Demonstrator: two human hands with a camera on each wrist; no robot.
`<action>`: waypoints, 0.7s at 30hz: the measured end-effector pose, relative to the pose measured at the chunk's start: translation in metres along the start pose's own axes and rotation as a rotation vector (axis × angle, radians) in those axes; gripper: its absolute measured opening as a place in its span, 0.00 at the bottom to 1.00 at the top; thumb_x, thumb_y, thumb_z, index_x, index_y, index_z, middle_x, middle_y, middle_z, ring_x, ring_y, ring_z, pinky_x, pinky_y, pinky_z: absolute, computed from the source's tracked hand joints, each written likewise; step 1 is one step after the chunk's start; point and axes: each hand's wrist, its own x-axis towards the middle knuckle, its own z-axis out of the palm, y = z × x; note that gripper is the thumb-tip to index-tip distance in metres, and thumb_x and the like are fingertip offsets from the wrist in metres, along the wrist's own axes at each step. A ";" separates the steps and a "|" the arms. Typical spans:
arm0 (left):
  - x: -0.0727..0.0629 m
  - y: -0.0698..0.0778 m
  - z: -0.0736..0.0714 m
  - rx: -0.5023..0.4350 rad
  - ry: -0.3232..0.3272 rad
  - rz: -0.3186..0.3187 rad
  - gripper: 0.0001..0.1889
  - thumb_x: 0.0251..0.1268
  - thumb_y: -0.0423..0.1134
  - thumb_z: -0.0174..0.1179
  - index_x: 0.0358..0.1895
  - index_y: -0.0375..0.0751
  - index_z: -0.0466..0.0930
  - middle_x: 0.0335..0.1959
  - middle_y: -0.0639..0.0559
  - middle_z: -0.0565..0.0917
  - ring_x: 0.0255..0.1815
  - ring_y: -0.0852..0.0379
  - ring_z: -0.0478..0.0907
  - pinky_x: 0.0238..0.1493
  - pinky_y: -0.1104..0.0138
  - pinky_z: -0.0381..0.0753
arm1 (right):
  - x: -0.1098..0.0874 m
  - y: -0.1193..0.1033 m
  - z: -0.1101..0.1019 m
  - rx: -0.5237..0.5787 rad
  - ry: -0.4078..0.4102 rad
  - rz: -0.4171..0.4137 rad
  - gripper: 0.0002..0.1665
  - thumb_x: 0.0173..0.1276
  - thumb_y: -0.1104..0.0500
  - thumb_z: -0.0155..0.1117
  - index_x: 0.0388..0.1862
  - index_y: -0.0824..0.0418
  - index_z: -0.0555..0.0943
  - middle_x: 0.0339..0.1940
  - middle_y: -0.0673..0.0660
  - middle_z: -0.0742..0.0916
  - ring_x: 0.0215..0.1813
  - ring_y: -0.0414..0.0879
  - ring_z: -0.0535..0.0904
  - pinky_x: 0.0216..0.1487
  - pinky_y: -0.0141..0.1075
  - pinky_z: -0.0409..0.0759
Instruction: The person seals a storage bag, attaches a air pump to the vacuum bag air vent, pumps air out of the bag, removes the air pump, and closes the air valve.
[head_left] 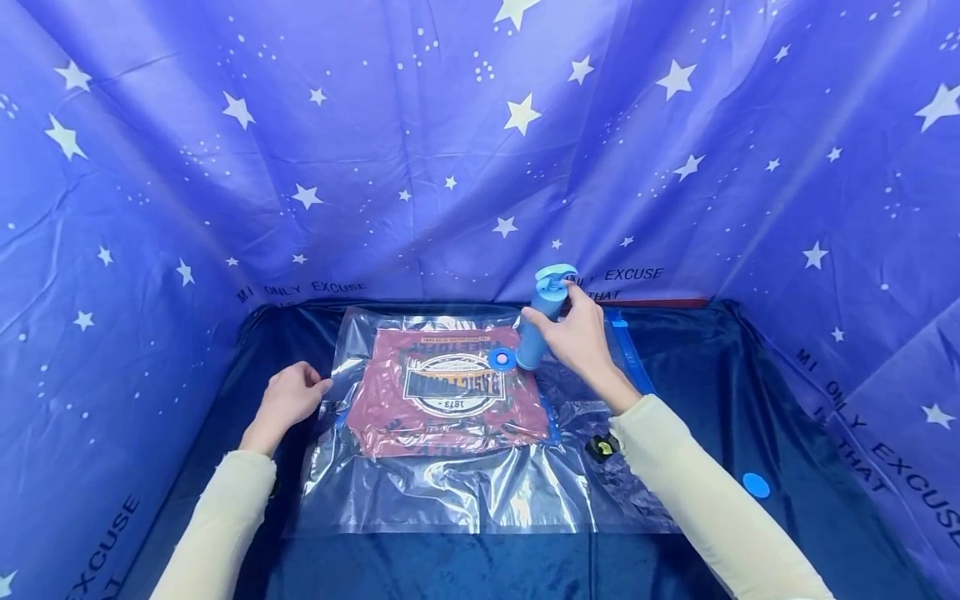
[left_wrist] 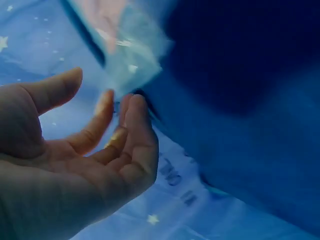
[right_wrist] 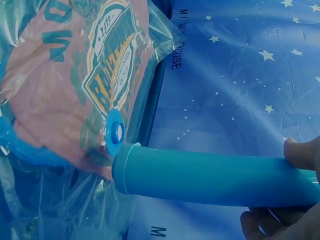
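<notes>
A clear plastic vacuum bag [head_left: 465, 500] lies flat with a folded pinkish-red garment [head_left: 386, 408] inside, its printed badge upside down to me. Toward the bag's right side is a round blue valve [head_left: 497, 367], its cap off. My right hand [head_left: 581, 337] grips a blue hand pump [head_left: 532, 342] by its upper body. The pump's lower end is right beside the valve [right_wrist: 111, 142], apparently not seated on it. At the bag's left edge my left hand [head_left: 292, 396] hovers with loosely bent fingers. In the left wrist view nothing is between its thumb and fingers.
A round blue cap [head_left: 757, 485] lies on the dark blue cloth [head_left: 750, 400] at the right. Near my right sleeve is a small black-and-yellow object [head_left: 602, 448]. A blue zip strip [head_left: 633, 354] runs along the bag's right edge. Starry blue drapes [head_left: 420, 167] enclose the table.
</notes>
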 end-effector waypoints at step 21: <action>-0.010 -0.036 0.015 -0.357 -0.250 -0.140 0.11 0.73 0.34 0.62 0.31 0.33 0.80 0.24 0.51 0.76 0.26 0.56 0.74 0.29 0.67 0.76 | -0.002 0.014 -0.016 -0.039 0.032 -0.022 0.35 0.67 0.47 0.78 0.64 0.67 0.78 0.44 0.64 0.88 0.36 0.55 0.83 0.33 0.46 0.77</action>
